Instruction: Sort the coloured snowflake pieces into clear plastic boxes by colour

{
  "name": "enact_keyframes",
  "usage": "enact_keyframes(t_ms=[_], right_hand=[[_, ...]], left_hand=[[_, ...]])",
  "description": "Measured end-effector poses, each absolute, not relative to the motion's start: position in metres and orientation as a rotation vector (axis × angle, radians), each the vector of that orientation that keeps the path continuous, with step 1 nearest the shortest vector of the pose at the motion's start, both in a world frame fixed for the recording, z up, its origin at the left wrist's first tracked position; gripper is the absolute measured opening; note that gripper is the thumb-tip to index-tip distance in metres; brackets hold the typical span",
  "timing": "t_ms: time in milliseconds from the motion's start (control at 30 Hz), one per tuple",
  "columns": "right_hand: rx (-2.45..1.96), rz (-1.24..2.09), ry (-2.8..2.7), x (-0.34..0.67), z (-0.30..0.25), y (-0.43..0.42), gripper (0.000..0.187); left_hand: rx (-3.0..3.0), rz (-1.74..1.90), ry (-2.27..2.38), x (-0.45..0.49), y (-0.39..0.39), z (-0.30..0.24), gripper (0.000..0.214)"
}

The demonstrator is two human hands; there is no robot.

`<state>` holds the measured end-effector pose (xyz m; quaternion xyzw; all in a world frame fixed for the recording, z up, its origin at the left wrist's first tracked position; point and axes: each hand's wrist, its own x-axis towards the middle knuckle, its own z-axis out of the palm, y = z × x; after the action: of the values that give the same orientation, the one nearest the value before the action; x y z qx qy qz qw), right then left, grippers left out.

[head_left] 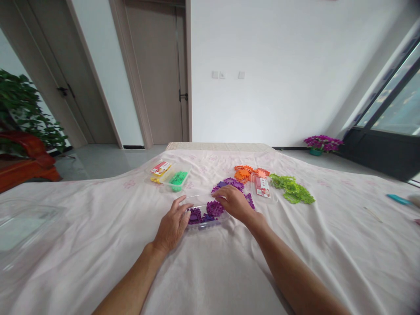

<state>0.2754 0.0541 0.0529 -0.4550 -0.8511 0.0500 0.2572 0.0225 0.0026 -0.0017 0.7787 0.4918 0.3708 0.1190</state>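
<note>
In front of me lies a clear plastic box [206,225] with purple gear-shaped toy pieces [215,208] inside. My left hand [171,224] grips the box's left end, its thumb and fingers bent around the rim. At the box's far right side is my right hand [233,201], with fingers curled and pressed together; whatever is between them is hidden. A thin clear edge, perhaps the lid, runs between the fingertips of both hands. More purple gear pieces [238,183] lie on the cloth just behind my right hand, partly covered by it.
Beyond on the pale cloth [295,253] are orange pieces [243,173], lime-green pieces [293,190], a labelled clear container [262,187], and containers with green pieces [178,178] and yellow pieces [156,178]. A large clear container [26,232] stands left; a blue object [398,199] lies far right.
</note>
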Motion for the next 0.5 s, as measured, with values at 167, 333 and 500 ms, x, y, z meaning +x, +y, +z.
enact_keyframes(t_ms=[167,333,500], right_hand=[[-1.405,0.018,-2.445,0.273,0.065,0.04,0.028],[-1.442,0.016,-2.495,0.271,0.067,0.038,0.024],[-1.329,0.096,-2.425,0.274,0.06,0.046,0.022]], left_hand=[[2.274,1.072,1.435,0.022,0.003,-0.001,0.036],[2.271,1.063,1.441,0.022,0.003,-0.003,0.036],[2.277,1.073,1.432,0.022,0.004,-0.003,0.036]])
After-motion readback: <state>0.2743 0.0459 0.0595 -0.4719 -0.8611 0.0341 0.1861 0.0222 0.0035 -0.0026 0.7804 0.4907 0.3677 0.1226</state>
